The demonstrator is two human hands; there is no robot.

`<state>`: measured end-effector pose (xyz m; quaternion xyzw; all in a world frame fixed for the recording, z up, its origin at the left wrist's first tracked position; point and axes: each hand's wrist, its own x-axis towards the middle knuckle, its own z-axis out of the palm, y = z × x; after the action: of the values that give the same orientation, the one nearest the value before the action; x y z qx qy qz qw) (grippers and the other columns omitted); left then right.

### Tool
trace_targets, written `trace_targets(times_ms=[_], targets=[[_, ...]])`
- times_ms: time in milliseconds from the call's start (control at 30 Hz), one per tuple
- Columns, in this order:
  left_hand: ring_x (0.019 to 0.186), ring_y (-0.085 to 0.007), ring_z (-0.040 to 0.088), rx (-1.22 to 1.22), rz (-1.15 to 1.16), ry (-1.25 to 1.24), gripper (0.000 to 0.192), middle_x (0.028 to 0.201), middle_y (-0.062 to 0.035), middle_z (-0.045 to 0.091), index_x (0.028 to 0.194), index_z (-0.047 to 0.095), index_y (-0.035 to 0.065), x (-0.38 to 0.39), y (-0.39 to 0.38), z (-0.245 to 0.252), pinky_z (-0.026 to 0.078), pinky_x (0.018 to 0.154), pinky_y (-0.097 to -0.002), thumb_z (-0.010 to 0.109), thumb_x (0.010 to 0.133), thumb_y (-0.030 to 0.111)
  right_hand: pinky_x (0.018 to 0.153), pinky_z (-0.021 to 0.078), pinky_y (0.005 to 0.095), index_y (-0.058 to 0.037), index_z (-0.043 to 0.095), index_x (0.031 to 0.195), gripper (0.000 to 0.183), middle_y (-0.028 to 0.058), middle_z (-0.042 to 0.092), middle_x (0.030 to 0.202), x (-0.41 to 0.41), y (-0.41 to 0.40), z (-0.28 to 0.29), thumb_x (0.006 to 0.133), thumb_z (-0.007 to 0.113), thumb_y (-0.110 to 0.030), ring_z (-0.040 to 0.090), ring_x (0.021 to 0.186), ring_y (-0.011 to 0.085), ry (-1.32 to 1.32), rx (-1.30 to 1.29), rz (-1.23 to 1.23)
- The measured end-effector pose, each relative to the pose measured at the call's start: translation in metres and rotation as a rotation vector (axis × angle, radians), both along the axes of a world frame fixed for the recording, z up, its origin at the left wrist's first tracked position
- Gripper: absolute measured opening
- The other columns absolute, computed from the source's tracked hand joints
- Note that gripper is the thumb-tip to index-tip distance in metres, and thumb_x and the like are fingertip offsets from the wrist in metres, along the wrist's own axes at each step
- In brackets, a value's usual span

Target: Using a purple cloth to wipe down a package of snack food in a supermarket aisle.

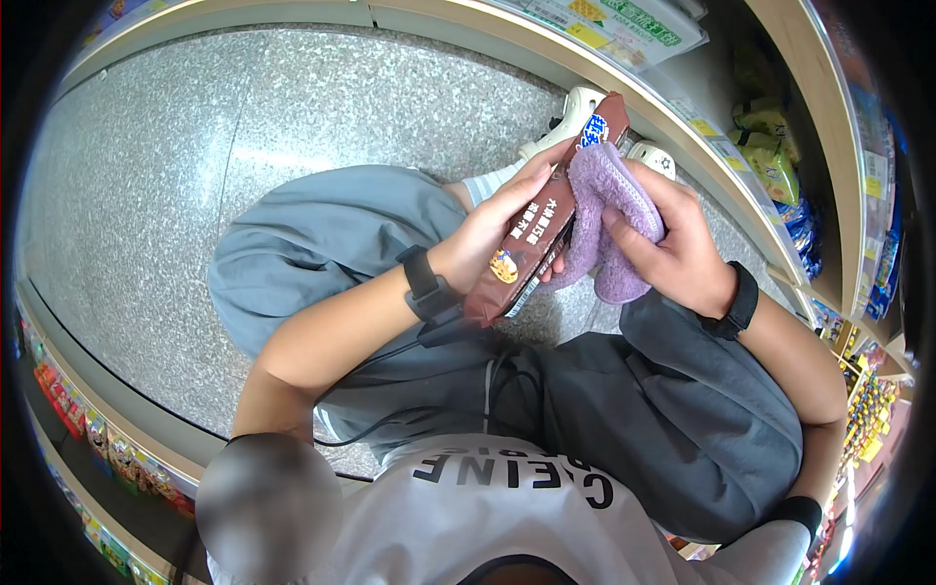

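Observation:
My left hand (491, 227) holds a long brown plastic cookie packet (542, 219) tilted in front of my knees, its printed face up. Bunched in my right hand (676, 241) is a purple plush cloth (614, 227), which lies against the upper right side of the packet and covers part of it. The cloth hangs in folds below my right thumb. Some fingertips show beneath the packet, near its lower right edge.
A shelf edge with price tags (702, 126) curves along the top and right, with bagged snacks (771, 164) behind it. Another shelf of snack packets (121, 453) runs at lower left. Speckled floor tiles (292, 102) and my pale clogs (578, 117) show below. A black cable (409, 413) crosses my lap.

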<state>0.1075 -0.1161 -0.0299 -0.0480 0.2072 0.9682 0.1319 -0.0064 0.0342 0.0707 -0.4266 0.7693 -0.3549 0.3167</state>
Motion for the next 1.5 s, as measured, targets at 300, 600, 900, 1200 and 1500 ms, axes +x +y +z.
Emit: trace_targets(times_ms=[300, 600, 900, 1200, 1500], targets=[[0.06, -0.0215, 0.066, 0.11, -0.048, -0.206, 0.05, 0.09, -0.0134, 0.064, 0.135, 0.039, 0.0109, 0.002, 0.005, -0.013, 0.056, 0.049, -0.0325, 0.035, 0.098, 0.043, 0.078, 0.0474, 0.0324, 0.0, 0.049, 0.119, 0.037, 0.0164, 0.061, 0.092, 0.005, 0.0, -0.012, 0.082, 0.054, 0.0, 0.062, 0.084, 0.0245, -0.063, 0.031, -0.015], [0.081, -0.0306, 0.065, 0.611, -0.228, -0.118, 0.052, 0.099, -0.0224, 0.061, 0.121, 0.05, 0.0006, 0.006, 0.007, -0.058, 0.056, 0.069, -0.0425, 0.033, 0.098, 0.044, 0.081, 0.0468, 0.0299, -0.0022, 0.048, 0.123, 0.037, 0.0104, 0.061, 0.098, 0.01, -0.008, -0.025, 0.086, 0.051, 0.0, 0.059, 0.089, 0.0154, -0.165, -0.006, -0.065], [0.104, -0.0139, 0.059, 0.081, -0.024, -0.218, 0.046, 0.116, -0.0048, 0.058, 0.127, 0.046, 0.0075, -0.002, -0.006, -0.003, 0.05, 0.088, -0.0302, 0.042, 0.097, 0.043, 0.061, 0.0499, 0.0385, -0.0048, 0.058, 0.115, 0.048, 0.0127, 0.054, 0.084, 0.011, -0.023, 0.002, 0.067, 0.061, -0.007, 0.059, 0.07, 0.0323, 0.406, -0.063, 0.483], [0.095, -0.0194, 0.063, 0.294, 0.007, -0.299, 0.045, 0.106, -0.0087, 0.063, 0.12, 0.052, 0.007, -0.002, -0.007, -0.008, 0.05, 0.087, -0.0378, 0.047, 0.095, 0.043, 0.069, 0.0494, 0.0391, 0.0003, 0.054, 0.119, 0.049, 0.0176, 0.056, 0.091, 0.003, -0.008, -0.001, 0.07, 0.059, -0.002, 0.06, 0.081, 0.0351, 0.159, 0.039, 0.164], [0.089, -0.0227, 0.063, 0.431, 0.082, -0.368, 0.038, 0.099, -0.0107, 0.065, 0.115, 0.053, 0.0036, -0.006, -0.015, -0.03, 0.051, 0.084, -0.0407, 0.05, 0.094, 0.035, 0.068, 0.0494, 0.0396, -0.0024, 0.056, 0.117, 0.053, 0.0158, 0.057, 0.09, 0.011, -0.015, 0.016, 0.065, 0.06, -0.004, 0.059, 0.08, 0.0354, 0.1, 0.08, 0.387]])
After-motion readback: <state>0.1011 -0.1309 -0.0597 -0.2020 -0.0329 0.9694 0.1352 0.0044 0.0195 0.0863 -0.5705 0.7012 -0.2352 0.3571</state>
